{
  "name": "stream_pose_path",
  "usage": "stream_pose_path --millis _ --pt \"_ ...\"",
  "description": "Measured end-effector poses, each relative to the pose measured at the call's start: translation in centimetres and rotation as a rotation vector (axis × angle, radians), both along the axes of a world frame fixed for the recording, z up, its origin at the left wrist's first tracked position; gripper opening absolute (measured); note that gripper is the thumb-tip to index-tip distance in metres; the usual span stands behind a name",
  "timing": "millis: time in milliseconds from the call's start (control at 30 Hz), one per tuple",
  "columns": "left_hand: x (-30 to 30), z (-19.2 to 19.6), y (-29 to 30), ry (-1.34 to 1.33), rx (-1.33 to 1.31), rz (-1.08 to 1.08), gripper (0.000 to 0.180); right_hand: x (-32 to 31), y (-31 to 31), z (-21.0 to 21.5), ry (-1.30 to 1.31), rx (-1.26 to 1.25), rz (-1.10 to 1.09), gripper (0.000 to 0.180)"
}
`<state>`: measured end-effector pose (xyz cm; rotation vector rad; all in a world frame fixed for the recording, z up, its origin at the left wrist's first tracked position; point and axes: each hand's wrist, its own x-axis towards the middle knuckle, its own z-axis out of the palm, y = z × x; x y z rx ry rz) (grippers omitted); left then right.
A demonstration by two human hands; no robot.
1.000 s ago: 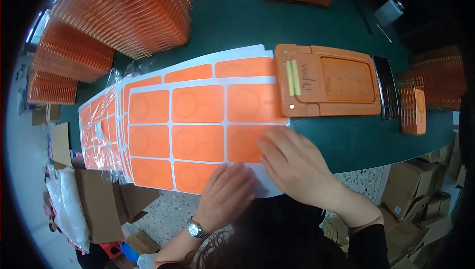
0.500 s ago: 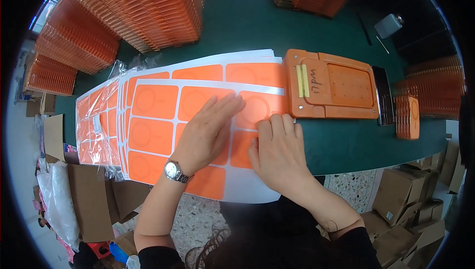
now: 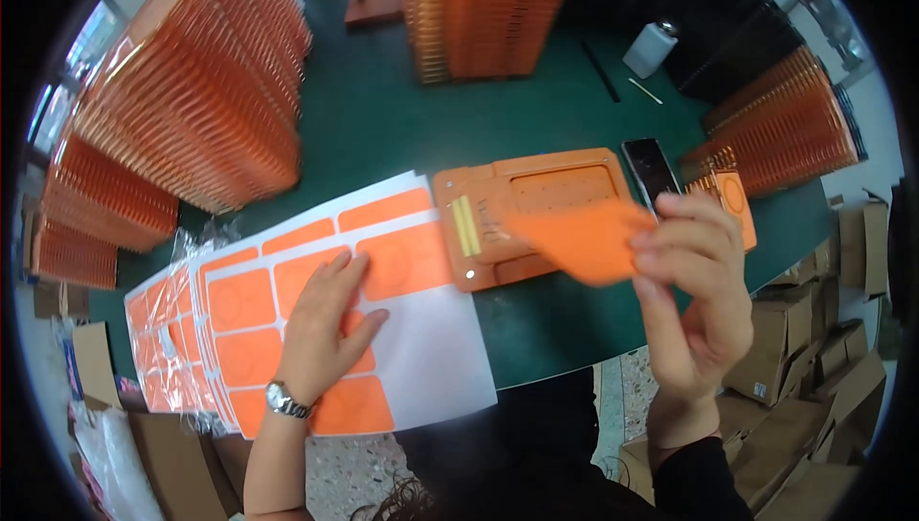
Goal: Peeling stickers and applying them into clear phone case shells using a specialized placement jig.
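Observation:
My left hand, with a watch at its wrist, lies flat with spread fingers on a sheet of orange stickers. That sheet tops a stack of white-backed sheets, and its right part is bare white backing. Raised above the table, my right hand pinches a peeled orange sticker between thumb and fingers. The sticker curls, is blurred, and hangs over part of an orange jig. This jig has a recessed panel with small holes and two yellow strips at its left.
Tall stacks of orange pieces stand at the left, at the back and at the right. Past the jig lie a phone and a small orange stack. A white bottle stands farther back. Cardboard boxes sit below, right.
My right hand has lifted off the sheet and moved right with a peeled sticker. Bare backing now shows there. My left hand still rests on the sheet, and the view has shifted right.

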<state>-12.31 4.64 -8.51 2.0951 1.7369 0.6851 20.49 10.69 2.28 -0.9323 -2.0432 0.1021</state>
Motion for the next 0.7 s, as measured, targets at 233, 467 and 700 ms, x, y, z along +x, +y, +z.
stream_pose_path --millis 233,467,700 --pt "0.2 6.0 9.8 -0.162 0.209 0.052 0.054 1.9 3.1 -5.2 -0.341 -0.074 0.005 0.024" --pt "2.3 9.8 22.9 -0.062 0.502 -0.096 0.054 2.2 4.3 -6.7 -0.281 -0.159 0.046 0.02" --pt "2.3 10.0 29.9 -0.125 0.428 -0.174 0.05 3.0 5.5 -7.6 -0.229 -0.226 0.126 0.019"
